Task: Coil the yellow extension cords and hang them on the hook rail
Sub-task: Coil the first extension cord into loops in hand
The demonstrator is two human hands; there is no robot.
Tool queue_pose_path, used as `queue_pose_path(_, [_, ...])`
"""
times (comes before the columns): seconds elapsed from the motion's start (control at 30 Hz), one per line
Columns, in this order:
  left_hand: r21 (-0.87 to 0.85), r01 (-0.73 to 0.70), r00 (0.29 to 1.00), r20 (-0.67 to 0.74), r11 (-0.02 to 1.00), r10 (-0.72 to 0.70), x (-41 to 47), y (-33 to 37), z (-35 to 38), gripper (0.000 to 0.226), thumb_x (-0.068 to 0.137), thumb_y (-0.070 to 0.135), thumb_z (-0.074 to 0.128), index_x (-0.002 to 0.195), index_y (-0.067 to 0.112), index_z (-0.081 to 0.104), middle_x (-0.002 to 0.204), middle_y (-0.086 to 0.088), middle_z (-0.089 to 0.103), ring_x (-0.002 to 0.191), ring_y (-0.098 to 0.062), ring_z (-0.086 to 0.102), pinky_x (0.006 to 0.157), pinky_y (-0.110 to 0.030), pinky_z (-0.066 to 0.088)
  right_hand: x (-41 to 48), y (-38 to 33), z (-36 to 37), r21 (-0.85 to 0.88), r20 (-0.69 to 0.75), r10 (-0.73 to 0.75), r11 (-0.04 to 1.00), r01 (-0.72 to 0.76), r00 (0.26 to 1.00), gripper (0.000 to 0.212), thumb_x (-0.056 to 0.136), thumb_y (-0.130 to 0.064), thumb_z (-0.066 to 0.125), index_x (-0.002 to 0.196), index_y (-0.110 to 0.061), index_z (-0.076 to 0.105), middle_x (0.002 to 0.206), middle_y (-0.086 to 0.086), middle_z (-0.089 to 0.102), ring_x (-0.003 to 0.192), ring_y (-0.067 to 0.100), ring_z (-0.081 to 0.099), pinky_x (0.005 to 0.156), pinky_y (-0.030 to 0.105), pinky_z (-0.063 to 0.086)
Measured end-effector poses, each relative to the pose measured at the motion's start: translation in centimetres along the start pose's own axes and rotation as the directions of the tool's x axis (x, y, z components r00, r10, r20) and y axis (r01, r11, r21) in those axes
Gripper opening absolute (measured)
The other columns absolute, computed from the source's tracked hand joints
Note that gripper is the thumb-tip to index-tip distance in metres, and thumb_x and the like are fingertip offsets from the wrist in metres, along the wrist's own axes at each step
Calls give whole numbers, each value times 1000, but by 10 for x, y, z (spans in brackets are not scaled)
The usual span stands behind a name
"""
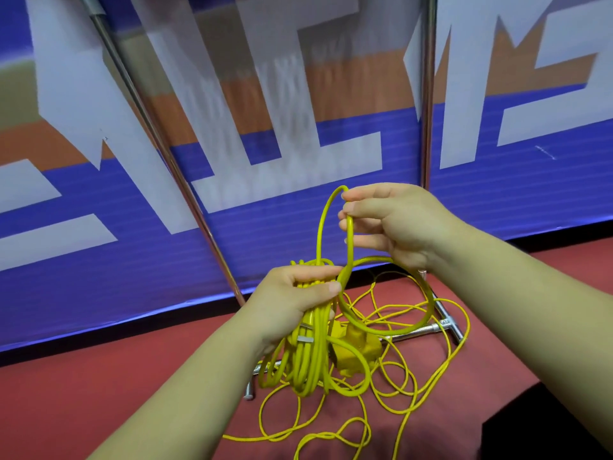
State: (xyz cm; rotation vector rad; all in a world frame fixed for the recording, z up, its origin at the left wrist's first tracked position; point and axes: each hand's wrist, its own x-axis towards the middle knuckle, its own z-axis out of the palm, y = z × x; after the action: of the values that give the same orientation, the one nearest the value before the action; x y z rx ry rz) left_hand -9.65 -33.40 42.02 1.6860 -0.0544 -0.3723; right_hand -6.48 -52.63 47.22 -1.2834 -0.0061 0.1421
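My left hand (297, 293) grips a bundle of thick yellow cord loops (306, 356) that hangs down from my fist. My right hand (388, 224) pinches the same thick cord higher up, where it forms a tall loop (320, 227) rising from the bundle. A wider loop (428, 293) curves down under my right hand. A yellow socket block (360, 348) hangs beside the bundle. A thinner yellow cord (394, 403) lies tangled loosely on the red floor below. The hook rail itself is out of view.
Two chrome poles (159, 141) (428, 94) of a stand rise in front of a blue, white and orange banner (298, 220). The stand's chrome base bars (447, 322) lie on the red floor (99, 393) under the cords. A dark area shows at the bottom right.
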Motion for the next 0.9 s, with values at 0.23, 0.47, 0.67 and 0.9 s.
queue_pose_path(0.23, [110,-1,999,-37,994,5,15,-2,8,17,84,14,78,99,20,74,72,-11,73,68,-26,73,57,-30,57,4,5,-3,54,3,-26,998,26,1000,16,89,-3,68,103,-11,69,86,8,74,74,17,73,62,30,60])
queue_pose_path(0.47, [57,9,999,-37,998,-7,23,-2,7,14,86,14,76,100,12,73,69,-12,70,64,-25,71,55,-30,56,6,1,-10,-101,-25,-150,984,147,988,11,90,-10,70,98,-11,63,90,11,76,78,17,74,62,26,59])
queue_pose_path(0.67, [-87,-11,991,-135,996,-1,25,5,-12,26,85,14,75,110,8,69,76,-16,73,61,-25,71,54,-31,57,6,4,-25,-310,16,-173,935,169,985,14,91,-22,70,95,-12,62,95,12,75,87,23,76,78,39,60])
queue_pose_path(0.9, [-144,-120,977,-190,982,91,20,16,-41,48,78,24,75,117,-2,67,76,-15,70,60,-22,69,54,-31,57,25,54,-42,-395,90,153,913,-105,984,4,93,-24,66,94,-20,67,113,13,72,94,19,69,84,37,51])
